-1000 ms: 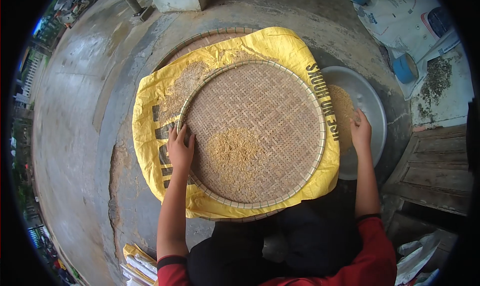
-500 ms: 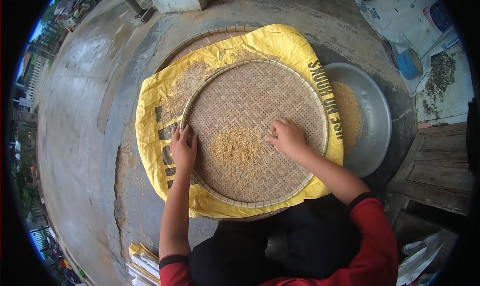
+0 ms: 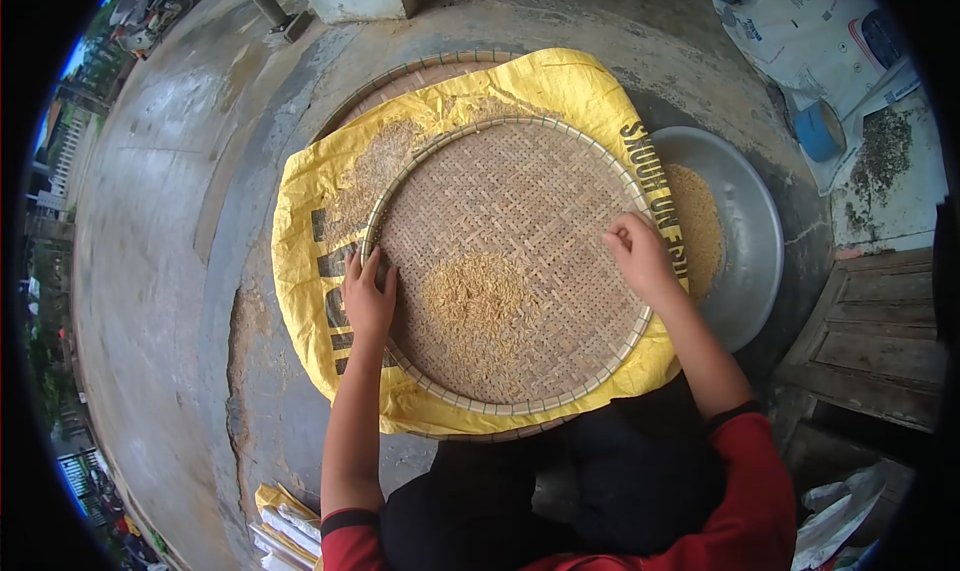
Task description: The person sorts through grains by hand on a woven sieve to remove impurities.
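Note:
A round woven bamboo winnowing tray (image 3: 520,191) lies in front of me, with a loose pile of unhusked rice grains (image 3: 478,296) left of its middle. My left hand (image 3: 368,296) is at the tray's left rim, thumb on the inner side and fingers along the edge, gripping it. Over the right part of the tray, close to the rim, is my right hand (image 3: 640,256). Its fingertips are pinched together; whatever they may hold is too small to see.
Beneath the tray a yellow sack (image 3: 570,76) bears scattered grain and husks, with another woven tray (image 3: 400,83) under it. A metal basin (image 3: 750,241) of grain stands on the right. Further right are a wooden panel (image 3: 875,316) and a blue tape roll (image 3: 820,129).
My right hand has moved from beside the rice pile outward to the right rim, fingers still pinched. My left hand stays at the left rim.

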Tool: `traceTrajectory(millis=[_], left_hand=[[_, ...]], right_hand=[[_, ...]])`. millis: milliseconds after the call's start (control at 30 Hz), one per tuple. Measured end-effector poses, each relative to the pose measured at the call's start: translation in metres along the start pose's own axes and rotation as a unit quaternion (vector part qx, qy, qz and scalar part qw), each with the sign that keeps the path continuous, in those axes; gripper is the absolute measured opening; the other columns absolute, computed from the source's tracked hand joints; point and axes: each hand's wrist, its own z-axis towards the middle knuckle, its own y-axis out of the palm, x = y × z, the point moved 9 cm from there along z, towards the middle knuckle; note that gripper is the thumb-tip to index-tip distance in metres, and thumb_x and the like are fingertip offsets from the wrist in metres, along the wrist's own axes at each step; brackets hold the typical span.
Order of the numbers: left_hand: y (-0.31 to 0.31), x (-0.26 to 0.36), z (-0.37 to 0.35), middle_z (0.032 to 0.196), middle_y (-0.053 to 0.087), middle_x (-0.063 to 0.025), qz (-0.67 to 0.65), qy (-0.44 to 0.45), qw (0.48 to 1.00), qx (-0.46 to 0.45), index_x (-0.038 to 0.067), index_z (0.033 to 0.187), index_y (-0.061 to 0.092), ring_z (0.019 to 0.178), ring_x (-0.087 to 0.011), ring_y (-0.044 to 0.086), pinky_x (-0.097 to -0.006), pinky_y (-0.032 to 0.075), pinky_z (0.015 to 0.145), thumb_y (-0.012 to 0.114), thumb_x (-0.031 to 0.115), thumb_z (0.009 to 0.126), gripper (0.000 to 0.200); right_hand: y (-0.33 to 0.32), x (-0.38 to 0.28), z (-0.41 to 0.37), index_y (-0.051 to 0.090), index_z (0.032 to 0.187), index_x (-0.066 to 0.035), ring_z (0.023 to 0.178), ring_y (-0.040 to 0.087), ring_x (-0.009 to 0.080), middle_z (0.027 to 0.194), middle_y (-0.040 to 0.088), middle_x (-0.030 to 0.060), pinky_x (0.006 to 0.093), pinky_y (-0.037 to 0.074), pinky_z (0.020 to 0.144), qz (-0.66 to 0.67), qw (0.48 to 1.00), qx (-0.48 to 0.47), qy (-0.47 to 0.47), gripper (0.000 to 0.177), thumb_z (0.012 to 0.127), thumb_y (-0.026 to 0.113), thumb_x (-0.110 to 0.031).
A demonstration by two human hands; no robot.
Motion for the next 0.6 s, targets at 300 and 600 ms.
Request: traceTrajectory(millis=[300,600], left_hand=[[-0.001,0.001,-0.001,0.127,0.051,-0.0163,0.008,-0.007,1.000,0.003,0.012,0.119,0.058,0.127,-0.0340,0.039,-0.0443,0.034,0.101,0.064,0.027,0.082,0.040],[-0.002,0.001,0.000,0.128,0.051,-0.0156,0.008,-0.005,1.000,0.001,0.012,0.120,0.058,0.126,-0.0336,0.040,-0.0438,0.034,0.101,0.064,0.027,0.083,0.041]], right_hand=[[-0.093,0.084,-0.030,0.057,0.090,-0.002,0.066,0.058,0.0183,0.084,0.058,0.0085,0.0314,0.046,0.061,-0.006,0.969,0.232,0.082,0.010,0.084,0.062,-0.009],[-0.063,0.097,-0.002,0.060,0.096,-0.005,0.080,0.062,0.0266,0.089,0.062,0.0101,0.0352,0.049,0.068,-0.103,0.969,0.186,0.127,0.015,0.082,0.062,-0.009]])
